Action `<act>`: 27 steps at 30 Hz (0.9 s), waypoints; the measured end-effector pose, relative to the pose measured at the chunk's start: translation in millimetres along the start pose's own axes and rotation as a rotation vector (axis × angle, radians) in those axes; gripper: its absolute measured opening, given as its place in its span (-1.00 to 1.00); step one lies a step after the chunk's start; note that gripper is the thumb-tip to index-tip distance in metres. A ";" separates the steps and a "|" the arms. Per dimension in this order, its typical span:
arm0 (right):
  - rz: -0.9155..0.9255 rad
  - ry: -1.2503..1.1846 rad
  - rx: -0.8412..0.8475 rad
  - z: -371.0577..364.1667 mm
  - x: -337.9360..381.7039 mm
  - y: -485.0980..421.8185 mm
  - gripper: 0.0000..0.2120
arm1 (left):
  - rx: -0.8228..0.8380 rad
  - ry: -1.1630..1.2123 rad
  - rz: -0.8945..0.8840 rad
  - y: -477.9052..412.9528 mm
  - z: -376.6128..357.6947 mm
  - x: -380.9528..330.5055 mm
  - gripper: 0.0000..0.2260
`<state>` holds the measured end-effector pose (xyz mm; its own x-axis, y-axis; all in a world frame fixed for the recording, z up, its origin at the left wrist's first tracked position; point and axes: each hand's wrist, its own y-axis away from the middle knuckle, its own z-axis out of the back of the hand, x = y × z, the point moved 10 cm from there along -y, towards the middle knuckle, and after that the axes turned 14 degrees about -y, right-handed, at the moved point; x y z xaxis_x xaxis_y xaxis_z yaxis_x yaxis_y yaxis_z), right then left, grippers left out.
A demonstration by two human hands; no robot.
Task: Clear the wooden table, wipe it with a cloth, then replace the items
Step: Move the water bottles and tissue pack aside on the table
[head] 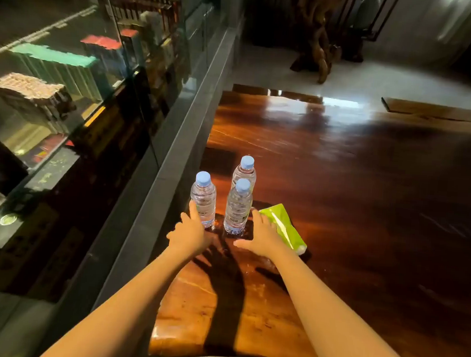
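I log wooden table (352, 185) glossy | three capped water bottles (238, 206) upright, clustered near its left edge | green packet (283, 226) flat just right of them | left hand (189, 230) open, fingers touching leftmost bottle | right hand (261, 238) open over packet, gripping nothing.

- Wooden table (340, 162) — glossy reddish-brown, dark grain streaks, lighter orange-brown patch at near edge, pale window glare on far end.
- 3 water bottles (238, 206) — clear plastic, light-blue caps, pale labels w/ faint print.
- Packet (284, 225) — lime green w/ white strip along one side.
- Glass cabinet (69, 85) — boxes inside in teal-green, red, tan.
- Floor (372, 79) — pale grey-white.
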<state>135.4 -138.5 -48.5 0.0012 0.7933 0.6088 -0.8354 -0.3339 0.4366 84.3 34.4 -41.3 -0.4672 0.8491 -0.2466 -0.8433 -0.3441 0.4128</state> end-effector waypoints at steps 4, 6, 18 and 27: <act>0.070 -0.297 -0.220 17.2 16.4 -6.9 -0.15 | -0.222 0.390 -0.139 -19.5 34.5 -2.1 -0.14; 0.073 -0.457 -0.269 18.3 16.8 -11.5 -0.15 | -0.227 0.483 -0.198 -28.7 36.9 -4.9 -0.16; 0.053 -0.636 -0.472 9.3 9.2 -34.9 -0.19 | -0.188 0.692 -0.183 -74.5 10.2 5.9 -0.32; 0.034 -0.696 -0.493 5.6 5.3 -35.3 -0.36 | -0.250 0.604 -0.180 -68.8 9.9 5.8 -0.39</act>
<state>167.9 -125.3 -57.0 0.1742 0.2396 0.9551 -0.9847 0.0363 0.1705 142.3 67.0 -62.4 -0.3193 0.5538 -0.7690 -0.9239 -0.3625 0.1226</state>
